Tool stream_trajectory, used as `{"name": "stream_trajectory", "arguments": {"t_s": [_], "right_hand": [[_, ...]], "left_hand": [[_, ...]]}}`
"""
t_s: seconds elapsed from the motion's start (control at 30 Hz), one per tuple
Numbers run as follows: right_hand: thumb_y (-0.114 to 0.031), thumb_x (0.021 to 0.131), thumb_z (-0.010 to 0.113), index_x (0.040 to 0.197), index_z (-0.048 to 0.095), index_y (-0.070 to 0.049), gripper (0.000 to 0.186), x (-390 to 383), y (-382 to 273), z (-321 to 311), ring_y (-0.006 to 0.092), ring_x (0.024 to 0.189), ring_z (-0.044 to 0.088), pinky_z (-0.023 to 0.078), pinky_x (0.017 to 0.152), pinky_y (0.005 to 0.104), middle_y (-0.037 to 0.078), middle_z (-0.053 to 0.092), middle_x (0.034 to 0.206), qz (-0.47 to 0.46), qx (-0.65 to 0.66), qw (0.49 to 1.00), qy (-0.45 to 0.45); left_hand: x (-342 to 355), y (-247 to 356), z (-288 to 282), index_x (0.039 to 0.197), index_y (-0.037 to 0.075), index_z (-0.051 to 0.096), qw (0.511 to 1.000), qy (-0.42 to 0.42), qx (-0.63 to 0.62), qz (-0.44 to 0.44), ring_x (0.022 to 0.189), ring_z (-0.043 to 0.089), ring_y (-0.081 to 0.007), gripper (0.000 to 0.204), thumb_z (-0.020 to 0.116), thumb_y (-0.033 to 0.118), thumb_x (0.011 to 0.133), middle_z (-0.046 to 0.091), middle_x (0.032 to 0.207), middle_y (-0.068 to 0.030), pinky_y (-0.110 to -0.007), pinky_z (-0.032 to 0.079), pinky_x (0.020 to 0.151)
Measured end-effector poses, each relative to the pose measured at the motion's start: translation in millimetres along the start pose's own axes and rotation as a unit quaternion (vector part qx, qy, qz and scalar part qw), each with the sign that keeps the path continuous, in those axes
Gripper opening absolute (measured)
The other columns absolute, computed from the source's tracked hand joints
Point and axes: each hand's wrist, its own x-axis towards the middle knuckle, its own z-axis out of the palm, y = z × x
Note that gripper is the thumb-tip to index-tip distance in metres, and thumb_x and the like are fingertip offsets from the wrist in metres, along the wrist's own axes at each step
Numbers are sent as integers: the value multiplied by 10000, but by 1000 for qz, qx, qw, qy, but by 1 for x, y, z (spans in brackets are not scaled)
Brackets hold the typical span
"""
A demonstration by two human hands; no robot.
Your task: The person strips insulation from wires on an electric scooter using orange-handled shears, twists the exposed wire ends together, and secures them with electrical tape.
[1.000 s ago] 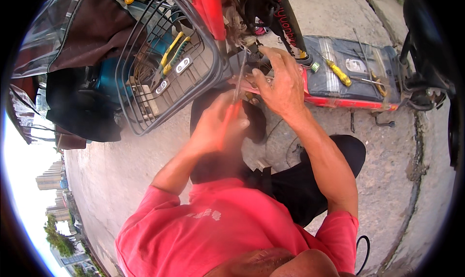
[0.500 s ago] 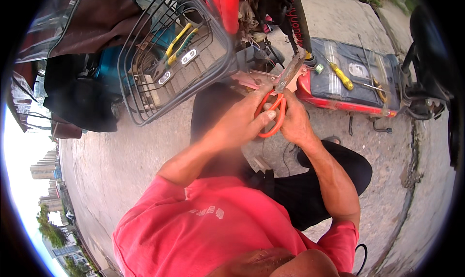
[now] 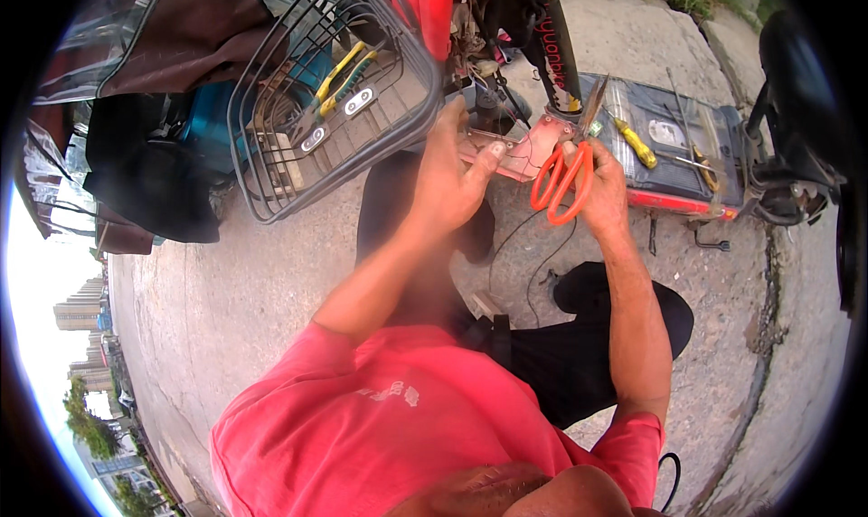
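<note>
My left hand point(image 3: 452, 173) reaches under the rim of the wire basket point(image 3: 271, 214), fingers stretched upward and thumb apart, beside a pink panel point(image 3: 515, 160) with thin wires across it; whether it touches the panel is unclear. My right hand point(image 3: 597, 196) grips orange-handled scissors point(image 3: 561, 178) near their pivot, blades pointing upward, just right of the panel. The panel sits below exposed wiring and dark parts of a red scooter point(image 3: 425, 6). Yellow and green-handled pliers point(image 3: 336, 79) lie in the basket.
A taped dark slab with red edge point(image 3: 660, 196) holds a yellow screwdriver point(image 3: 636, 144) and other tools. Dark covers point(image 3: 149, 178) hang at left, a black padded part stands at right point(image 3: 787, 83). A loose cable point(image 3: 533, 277) lies on the concrete between my knees.
The scissors have moved up and right in my right hand and now point upward. My left hand has left their handles and moved up toward the pink panel and basket edge.
</note>
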Motion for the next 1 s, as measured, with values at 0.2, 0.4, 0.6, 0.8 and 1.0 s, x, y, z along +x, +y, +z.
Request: {"name": "stream_trajectory", "arguments": {"t_s": [0.2,0.4,0.6,0.8,1.0], "right_hand": [[-330,966,635,983,688,11,345,41,25,-47,160,766,628,489,727,348,108,685,807,25,-137,990,-12],[-376,931,587,1196,709,-149,369,82,54,-74,413,1062,665,508,897,477,207,713,1092,46,-393,918,13],[-381,904,604,1161,718,-167,353,89,53,-65,386,1068,674,516,922,506,190,708,1136,80,-477,875,41],[-373,887,622,1064,722,-78,359,102,75,-66,393,1044,682,533,905,492,208,719,1065,37,-532,843,76],[-329,880,605,1037,728,-77,322,112,73,-64,395,1024,687,535,896,497,202,724,1047,30,-525,845,101]], "left_hand": [[43,-1,42,1313,-99,445,953,147,-266,13,1164,559,-279,549,652,234,930,567,1257,-214,-407,444,993],[67,18,60,1113,-26,537,879,210,-420,-82,803,613,-143,291,659,177,944,661,932,-77,-295,484,770],[97,29,53,1050,4,582,823,231,-469,-223,640,577,-128,276,682,237,941,635,847,-45,-297,463,555],[91,6,42,973,38,612,908,155,-328,-207,682,575,-164,167,609,202,941,638,904,-73,-338,492,644],[76,7,31,956,1,687,955,64,-255,-138,755,572,-147,279,519,224,953,669,880,-74,-292,473,711]]}}
